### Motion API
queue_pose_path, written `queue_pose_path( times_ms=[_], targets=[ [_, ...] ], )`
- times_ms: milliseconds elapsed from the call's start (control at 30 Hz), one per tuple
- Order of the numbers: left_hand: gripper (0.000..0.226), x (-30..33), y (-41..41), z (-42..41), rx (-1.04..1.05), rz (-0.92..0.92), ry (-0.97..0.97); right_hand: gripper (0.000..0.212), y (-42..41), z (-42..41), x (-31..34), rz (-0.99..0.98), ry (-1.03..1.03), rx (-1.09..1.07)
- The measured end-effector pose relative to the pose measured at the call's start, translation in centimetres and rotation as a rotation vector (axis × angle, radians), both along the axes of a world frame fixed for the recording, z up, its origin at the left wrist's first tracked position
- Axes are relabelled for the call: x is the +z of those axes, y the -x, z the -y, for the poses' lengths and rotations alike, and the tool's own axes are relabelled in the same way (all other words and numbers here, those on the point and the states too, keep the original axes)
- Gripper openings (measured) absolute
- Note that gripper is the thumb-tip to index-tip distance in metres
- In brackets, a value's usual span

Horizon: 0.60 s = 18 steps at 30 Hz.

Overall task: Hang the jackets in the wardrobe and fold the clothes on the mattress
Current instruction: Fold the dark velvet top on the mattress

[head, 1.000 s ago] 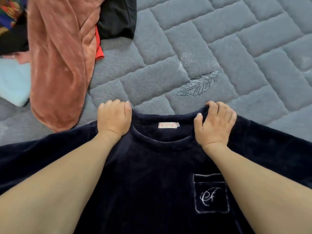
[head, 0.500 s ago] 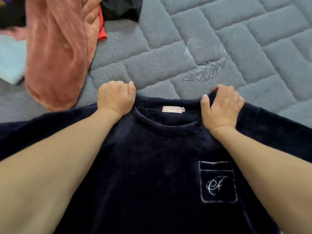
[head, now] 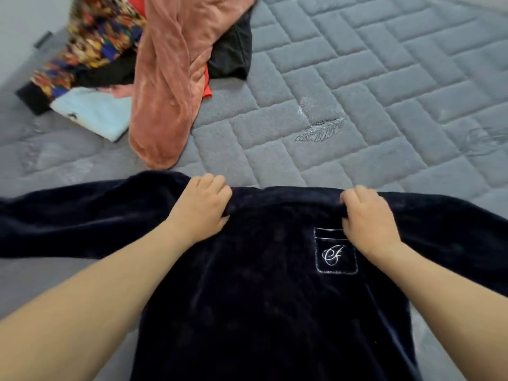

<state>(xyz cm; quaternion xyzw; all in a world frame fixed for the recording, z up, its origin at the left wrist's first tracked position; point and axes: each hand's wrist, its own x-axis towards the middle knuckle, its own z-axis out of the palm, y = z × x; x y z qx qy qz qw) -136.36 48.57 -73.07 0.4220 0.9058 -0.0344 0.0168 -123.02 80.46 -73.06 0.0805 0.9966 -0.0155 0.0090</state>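
Navy top (head: 255,284): lies front-up on the grey quilted mattress (head: 371,86), nearest the viewer; both sleeves spread out to the sides, chest pocket (head: 336,253) with a stitched monogram showing.
Left hand (head: 202,209): fingers curled round the top edge of the garment at the left shoulder, knuckles up, forearm running back toward the viewer.
Right hand (head: 367,215): fingers curled on the same top edge at the right shoulder, just above the pocket; the two hands stand apart, one either side of where the neckline would be.
Top edge: the fabric between the hands looks rolled or turned over, and the neck opening is hidden.
Progress: judged early; this top is laid out but no fold is finished, sleeves not yet brought in.
Remaining pile: beyond the top, well apart from it, a pink plush garment (head: 167,86), a pale blue piece (head: 93,112), a patterned cloth (head: 99,37) and black fabric (head: 231,57) lie in a heap, unfolded.
Wardrobe and jackets: not in view; cannot tell.
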Motion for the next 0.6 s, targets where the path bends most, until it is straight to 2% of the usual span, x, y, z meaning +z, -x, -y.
queue_pose_path(
  times_ms=[67, 100, 133, 233, 300, 333, 400, 467, 600],
  targets=[
    [0.051, -0.6, -3.5, 0.9, 0.064, 0.073, 0.228, 0.033, -2.7, 1.5, -0.7, 0.260, -0.044, -0.078],
    [0.058, -0.8, -4.7, 0.9, 0.133, 0.111, 0.266, 0.035, -3.8, 2.1, -1.1, 0.318, -0.050, -0.116],
    [0.060, -0.8, -5.4, 0.4, 0.221, 0.134, 0.221, 0.038, -4.6, 2.5, -1.4, 0.303, -0.033, -0.142],
    [0.044, -0.2, -5.5, -2.9, 0.594, 0.260, -0.098, 0.051, -3.8, 3.5, -1.6, 0.021, 0.056, -0.205],
    [0.054, -1.0, -4.9, -4.6, 0.834, 0.420, -0.190, 0.057, -1.5, 4.0, -1.8, 0.029, 0.092, -0.238],
    [0.064, -1.9, -4.8, -5.0, 0.920, 0.505, -0.155, 0.060, -0.4, 4.3, -2.2, 0.100, 0.129, -0.268],
    [0.075, -3.8, -5.1, -5.1, 0.983, 0.624, -0.041, 0.066, 0.9, 5.0, -4.0, 0.226, 0.168, -0.330],
    [0.080, -5.2, -5.3, -4.8, 0.976, 0.667, -0.002, 0.067, 0.9, 5.6, -5.8, 0.274, 0.099, -0.350],
    [0.102, -5.6, -4.4, -4.5, 0.970, 0.778, 0.034, 0.069, 0.9, 5.7, -7.8, 0.238, 0.038, -0.352]
  ],
)
